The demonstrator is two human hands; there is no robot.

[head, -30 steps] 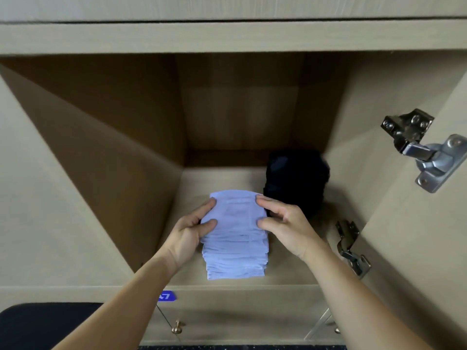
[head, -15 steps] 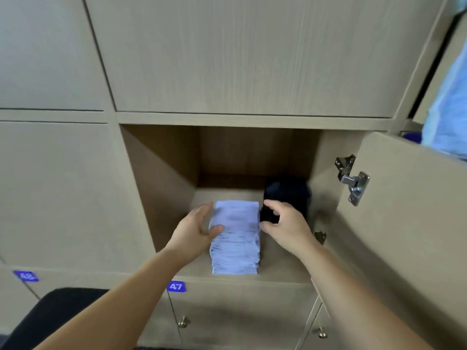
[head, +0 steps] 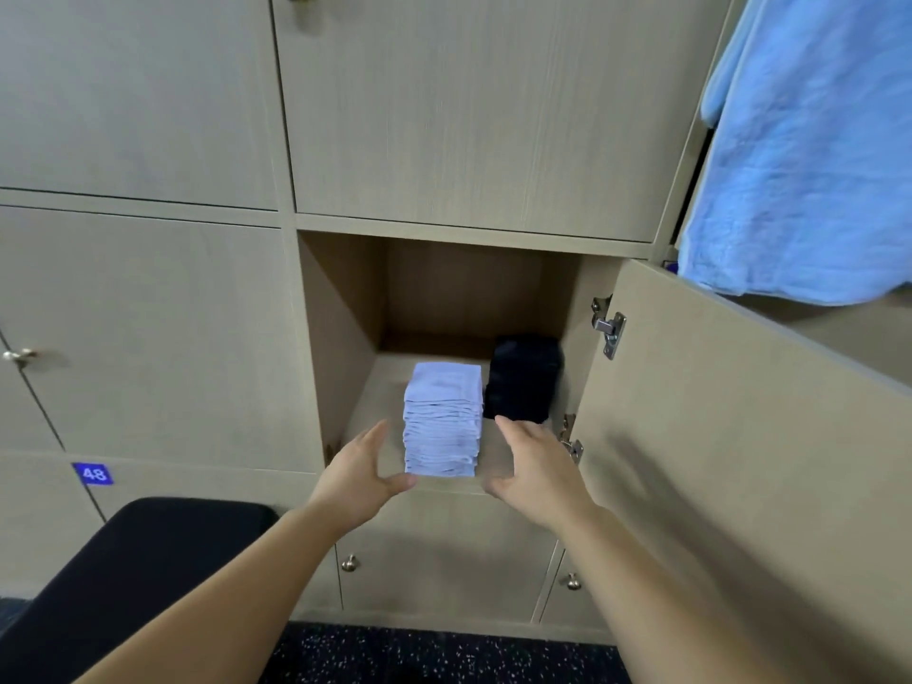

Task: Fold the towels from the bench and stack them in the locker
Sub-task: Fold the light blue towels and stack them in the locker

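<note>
Beige lockers (head: 148, 333) framed the open wooden locker (head: 340, 338) mid-frame, holding a tall stack of folded lilac towels (head: 442, 417). The left hand (head: 358, 473) and right hand (head: 535, 469) flanked it, grips released; a brush might topple it.

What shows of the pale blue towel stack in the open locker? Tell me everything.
The towel stack is a neat upright pile of many thin, pale blue folded cloths, edges aligned. It stands on the locker floor near the front, close beside a dark folded bundle on its right. The left hand and right hand are open before it, gripping nothing.
</note>
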